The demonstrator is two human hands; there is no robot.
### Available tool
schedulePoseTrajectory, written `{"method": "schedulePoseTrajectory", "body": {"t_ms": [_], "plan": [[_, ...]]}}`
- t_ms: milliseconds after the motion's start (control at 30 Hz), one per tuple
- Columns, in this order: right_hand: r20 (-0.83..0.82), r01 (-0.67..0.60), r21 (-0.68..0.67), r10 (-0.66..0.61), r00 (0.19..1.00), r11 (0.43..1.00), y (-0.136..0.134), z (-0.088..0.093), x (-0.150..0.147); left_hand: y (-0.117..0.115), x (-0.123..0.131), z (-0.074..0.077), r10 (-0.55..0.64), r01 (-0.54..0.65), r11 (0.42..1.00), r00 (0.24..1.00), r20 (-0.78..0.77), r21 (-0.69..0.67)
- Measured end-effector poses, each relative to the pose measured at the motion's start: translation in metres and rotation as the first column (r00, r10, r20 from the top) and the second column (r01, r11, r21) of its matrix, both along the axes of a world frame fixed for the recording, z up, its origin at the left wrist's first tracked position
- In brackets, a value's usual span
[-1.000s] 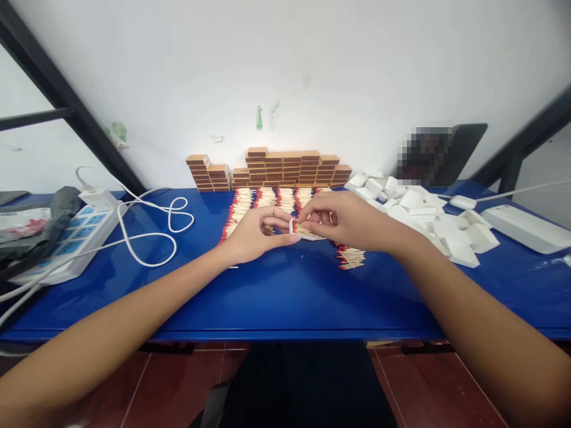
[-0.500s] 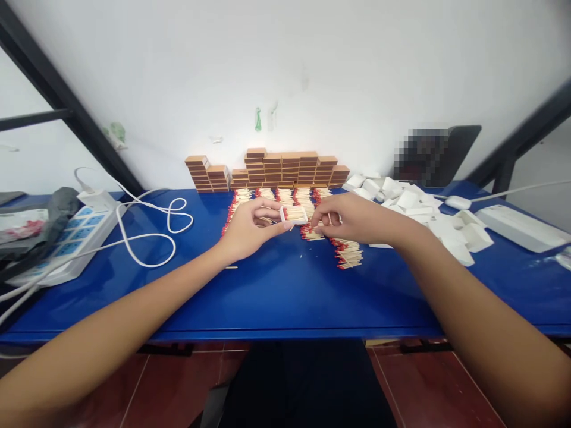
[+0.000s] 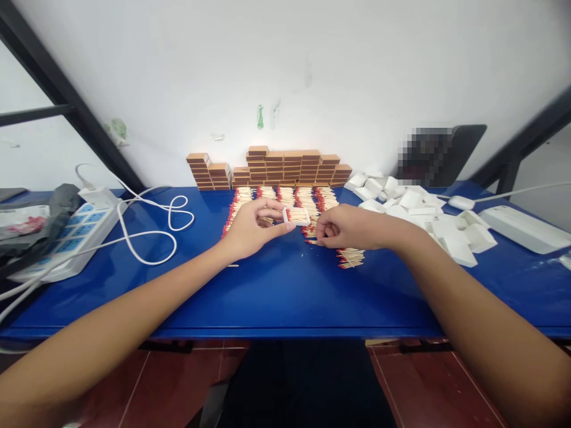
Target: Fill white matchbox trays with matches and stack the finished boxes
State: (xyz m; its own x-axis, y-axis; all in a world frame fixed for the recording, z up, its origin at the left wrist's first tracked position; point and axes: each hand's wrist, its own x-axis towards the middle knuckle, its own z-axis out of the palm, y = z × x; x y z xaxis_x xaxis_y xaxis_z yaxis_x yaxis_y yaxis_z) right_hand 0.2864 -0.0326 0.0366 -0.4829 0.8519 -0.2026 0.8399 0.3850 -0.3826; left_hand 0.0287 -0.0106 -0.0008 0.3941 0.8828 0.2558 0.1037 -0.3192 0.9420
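My left hand (image 3: 254,230) grips a small white matchbox tray (image 3: 289,224) between thumb and fingers, above the table. Red-headed matches lie side by side inside it. Just to the right, my right hand (image 3: 336,229) is closed in a pinch, low over the table. From its fingertips a single match (image 3: 311,242) sticks out leftward, its red head away from the hand. Behind both hands, several rows of loose matches (image 3: 243,199) run toward the wall, partly covered by the hands. A shorter bunch of matches (image 3: 351,258) shows below my right wrist.
Closed brown matchboxes (image 3: 283,166) are stacked along the wall. A heap of white empty trays (image 3: 413,199) lies to the right, near a white adapter (image 3: 461,203) and a white box (image 3: 526,229). On the left are a power strip (image 3: 80,238) and looping white cable (image 3: 169,261).
My right hand has lowered slightly toward the table and pinched, with a match now showing at its fingertips. My left hand keeps the tray in nearly the same place.
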Motion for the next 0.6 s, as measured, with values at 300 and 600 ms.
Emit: {"method": "schedulePoseTrajectory", "body": {"t_ms": [300,600], "plan": [[-0.024,0.02,-0.029,-0.021,0.999,0.999,-0.0028,0.0057,-0.0005,0.0006,-0.002,0.0007,0.027,-0.027,0.999,1.0,-0.017,-0.025],[0.043,-0.004,-0.009,0.005,0.999,1.0,-0.0062,0.0082,-0.0021,0.0,-0.0006,-0.0004,-0.008,0.008,1.0,1.0,-0.011,0.006]]}}
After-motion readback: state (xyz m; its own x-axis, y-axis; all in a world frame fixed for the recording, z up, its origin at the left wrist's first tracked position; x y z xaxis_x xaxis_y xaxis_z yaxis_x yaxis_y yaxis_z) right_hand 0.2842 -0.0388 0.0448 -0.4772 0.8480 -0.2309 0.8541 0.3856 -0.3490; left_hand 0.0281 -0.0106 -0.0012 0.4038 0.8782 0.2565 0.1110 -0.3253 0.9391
